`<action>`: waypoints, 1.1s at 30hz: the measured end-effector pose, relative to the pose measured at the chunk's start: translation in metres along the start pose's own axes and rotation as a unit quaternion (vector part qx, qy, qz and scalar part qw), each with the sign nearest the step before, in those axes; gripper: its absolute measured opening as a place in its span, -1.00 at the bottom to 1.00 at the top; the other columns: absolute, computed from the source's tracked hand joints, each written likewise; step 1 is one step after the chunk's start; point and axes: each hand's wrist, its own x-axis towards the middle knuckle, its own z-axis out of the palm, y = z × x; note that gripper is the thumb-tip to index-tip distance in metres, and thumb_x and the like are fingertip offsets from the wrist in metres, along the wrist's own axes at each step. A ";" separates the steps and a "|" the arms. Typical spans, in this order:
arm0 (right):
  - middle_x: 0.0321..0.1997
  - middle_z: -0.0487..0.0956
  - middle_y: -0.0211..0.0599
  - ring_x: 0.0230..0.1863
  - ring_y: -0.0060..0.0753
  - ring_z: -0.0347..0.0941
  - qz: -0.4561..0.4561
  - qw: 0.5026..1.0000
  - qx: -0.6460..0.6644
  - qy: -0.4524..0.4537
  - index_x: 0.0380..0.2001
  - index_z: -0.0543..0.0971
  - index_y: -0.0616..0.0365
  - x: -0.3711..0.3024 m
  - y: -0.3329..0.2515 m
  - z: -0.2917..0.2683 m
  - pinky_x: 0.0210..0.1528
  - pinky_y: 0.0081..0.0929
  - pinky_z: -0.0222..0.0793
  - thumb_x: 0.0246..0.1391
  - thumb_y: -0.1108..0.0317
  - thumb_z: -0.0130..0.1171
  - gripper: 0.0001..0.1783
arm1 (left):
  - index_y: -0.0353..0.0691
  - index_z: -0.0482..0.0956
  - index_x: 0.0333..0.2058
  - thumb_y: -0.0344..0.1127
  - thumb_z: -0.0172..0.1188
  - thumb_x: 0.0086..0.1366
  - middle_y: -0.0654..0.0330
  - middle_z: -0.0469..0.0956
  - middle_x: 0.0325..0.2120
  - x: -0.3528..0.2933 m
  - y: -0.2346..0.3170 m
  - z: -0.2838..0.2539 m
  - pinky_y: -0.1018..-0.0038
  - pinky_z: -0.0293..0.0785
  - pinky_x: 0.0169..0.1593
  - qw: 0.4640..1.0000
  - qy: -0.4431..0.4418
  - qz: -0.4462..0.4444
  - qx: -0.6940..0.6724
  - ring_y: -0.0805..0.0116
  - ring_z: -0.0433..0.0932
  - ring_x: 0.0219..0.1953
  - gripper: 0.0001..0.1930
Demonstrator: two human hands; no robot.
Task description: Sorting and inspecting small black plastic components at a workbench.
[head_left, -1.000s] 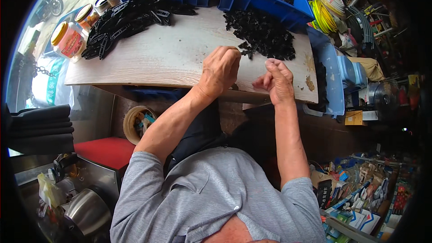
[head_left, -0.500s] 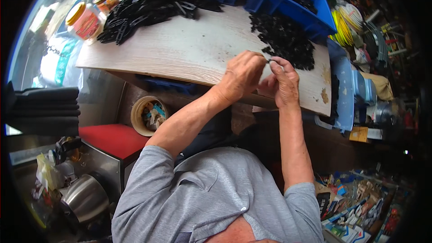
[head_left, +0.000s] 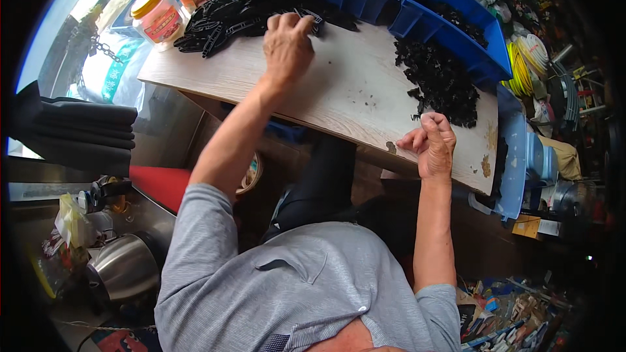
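My left hand (head_left: pixel 287 45) is over the near edge of a heap of black plastic strip-like pieces (head_left: pixel 225 19) at the far left of the table. Its fingers are curled down and their tips are hidden, so what they hold does not show. My right hand (head_left: pixel 435 146) hovers above the table's front edge at the right. Its thumb and index finger are pressed together and the other fingers curl in; anything between them is too small to make out. Just beyond it lies a pile of small black parts (head_left: pixel 440 85).
Blue bins (head_left: pixel 456 23) with black parts line the table's back. Lidded jars (head_left: pixel 156 19) stand at the far left corner of the wooden tabletop (head_left: pixel 352 72). A blue crate (head_left: pixel 512 156) is beyond the right edge. A red-topped cabinet (head_left: pixel 160 186) stands at the left.
My hands, together over the table before with a small dark piece between them, are now apart. The left has moved far left to the heap; the right has stayed near the small parts. The view has shifted.
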 end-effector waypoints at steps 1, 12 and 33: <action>-0.78 0.36 -0.41 -0.69 -0.40 0.47 0.005 1.000 -0.003 0.007 -0.30 0.52 0.13 0.000 0.000 0.000 -0.50 -0.25 0.59 0.11 0.30 0.30 -0.81 | -0.02 0.63 -0.24 -0.45 0.15 0.05 0.15 0.55 -0.24 0.004 -0.011 0.003 0.19 0.42 -0.11 0.998 -0.039 0.007 0.047 0.05 0.44 -0.08 -0.73; -0.77 0.36 -0.42 -0.67 -0.41 0.48 0.001 1.000 0.006 0.021 -0.30 0.53 0.14 -0.002 0.000 -0.001 -0.47 -0.24 0.61 0.10 0.30 0.30 -0.81 | -0.19 0.58 -0.31 -0.34 0.16 0.17 0.11 0.53 -0.16 -0.018 0.023 -0.016 0.21 0.41 -0.07 0.967 -0.205 0.129 -0.082 0.10 0.51 -0.08 -0.88; -0.71 0.44 -0.32 -0.53 -0.25 0.56 -0.027 0.999 0.040 -0.003 -0.22 0.56 0.04 -0.002 0.004 -0.007 -0.35 -0.02 0.64 0.19 0.29 0.20 -0.87 | -0.23 0.59 -0.21 -0.33 0.25 0.21 0.09 0.62 -0.29 -0.033 0.078 -0.029 0.35 0.48 -0.18 0.941 -0.236 -0.134 -0.203 0.22 0.56 -0.29 -0.81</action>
